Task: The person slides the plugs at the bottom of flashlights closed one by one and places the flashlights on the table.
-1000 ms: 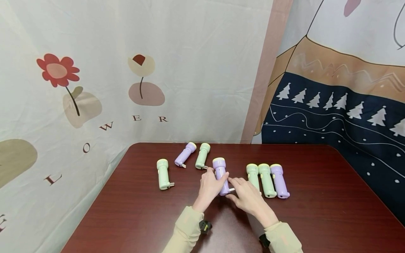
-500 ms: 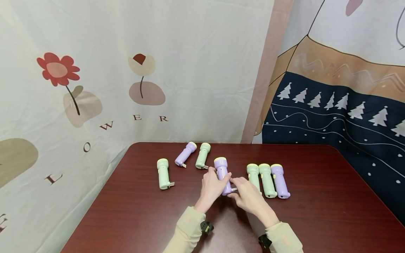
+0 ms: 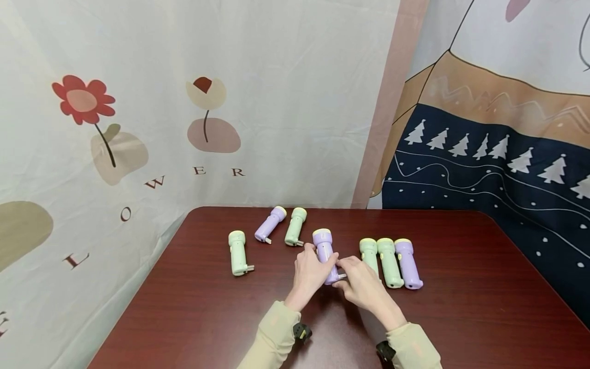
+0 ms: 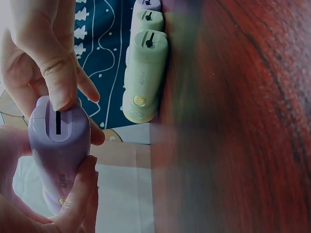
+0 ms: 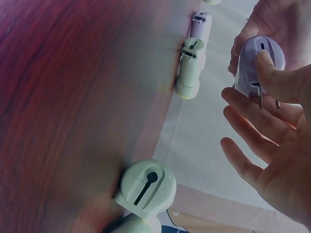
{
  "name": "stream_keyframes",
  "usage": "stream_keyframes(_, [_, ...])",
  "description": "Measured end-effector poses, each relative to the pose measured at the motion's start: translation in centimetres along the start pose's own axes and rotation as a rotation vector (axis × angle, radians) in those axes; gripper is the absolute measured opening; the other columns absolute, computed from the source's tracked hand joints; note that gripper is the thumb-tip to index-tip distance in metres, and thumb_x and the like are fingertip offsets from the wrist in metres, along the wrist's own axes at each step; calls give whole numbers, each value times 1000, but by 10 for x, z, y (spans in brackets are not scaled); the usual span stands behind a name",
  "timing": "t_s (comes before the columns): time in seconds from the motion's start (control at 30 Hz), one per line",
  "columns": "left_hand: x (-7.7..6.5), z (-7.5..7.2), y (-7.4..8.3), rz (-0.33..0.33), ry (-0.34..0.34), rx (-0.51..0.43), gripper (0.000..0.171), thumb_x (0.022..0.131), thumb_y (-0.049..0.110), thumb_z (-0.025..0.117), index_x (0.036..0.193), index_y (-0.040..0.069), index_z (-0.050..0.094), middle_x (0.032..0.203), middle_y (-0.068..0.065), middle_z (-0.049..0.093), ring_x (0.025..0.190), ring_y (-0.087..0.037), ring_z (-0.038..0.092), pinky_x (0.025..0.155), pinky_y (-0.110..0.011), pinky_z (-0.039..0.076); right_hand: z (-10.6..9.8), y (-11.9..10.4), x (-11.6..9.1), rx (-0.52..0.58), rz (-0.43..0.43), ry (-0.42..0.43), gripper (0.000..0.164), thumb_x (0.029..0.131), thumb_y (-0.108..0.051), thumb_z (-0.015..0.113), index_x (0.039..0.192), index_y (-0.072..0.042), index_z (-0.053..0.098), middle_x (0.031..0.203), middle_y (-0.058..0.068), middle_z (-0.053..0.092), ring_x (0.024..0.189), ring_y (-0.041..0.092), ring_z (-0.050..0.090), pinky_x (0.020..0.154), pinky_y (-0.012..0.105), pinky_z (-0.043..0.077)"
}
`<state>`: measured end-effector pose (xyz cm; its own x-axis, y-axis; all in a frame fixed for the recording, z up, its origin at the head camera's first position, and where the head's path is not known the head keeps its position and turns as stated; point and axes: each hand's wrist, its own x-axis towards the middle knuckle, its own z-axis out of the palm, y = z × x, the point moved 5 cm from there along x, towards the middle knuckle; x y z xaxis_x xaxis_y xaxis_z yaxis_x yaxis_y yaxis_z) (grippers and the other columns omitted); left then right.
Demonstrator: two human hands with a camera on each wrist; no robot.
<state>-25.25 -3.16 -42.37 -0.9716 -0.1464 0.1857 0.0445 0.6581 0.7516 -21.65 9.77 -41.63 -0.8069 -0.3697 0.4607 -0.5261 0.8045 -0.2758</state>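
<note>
My left hand (image 3: 310, 271) grips a purple flashlight (image 3: 324, 249) by its body, fingers on one side and thumb on the other. Its yellow-rimmed head points away from me. Two metal plug prongs (image 5: 260, 97) stick out sideways at its base, as the right wrist view shows. My right hand (image 3: 364, 287) is at that base end, its thumb (image 5: 270, 73) pressed on the slotted slider and its index finger beside the prongs. In the left wrist view the same thumb covers part of the slot on the purple base. The other right-hand fingers are spread loosely.
Left on the dark red table (image 3: 193, 318) lie a green flashlight (image 3: 237, 253), a purple flashlight (image 3: 270, 225) and another green one, all with prongs out. To the right, two green flashlights and a purple flashlight (image 3: 407, 264) lie side by side. Printed cloths (image 3: 295, 102) hang behind.
Both hands and the held purple flashlight have shifted slightly to the right. The grip stays the same, and the other flashlights have not moved.
</note>
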Motion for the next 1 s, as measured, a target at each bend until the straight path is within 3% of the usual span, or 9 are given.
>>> stream_keyframes(1.0, [-2,0,1,-15,12,10,50,73,44,74,96,4,56,80,-9,66,73,-28,64,62,-34,48,-2,-3,-1,-40,-6,22,36,65,-18,84,92,-6,64,88,1,69,87,16,62,70,33,51])
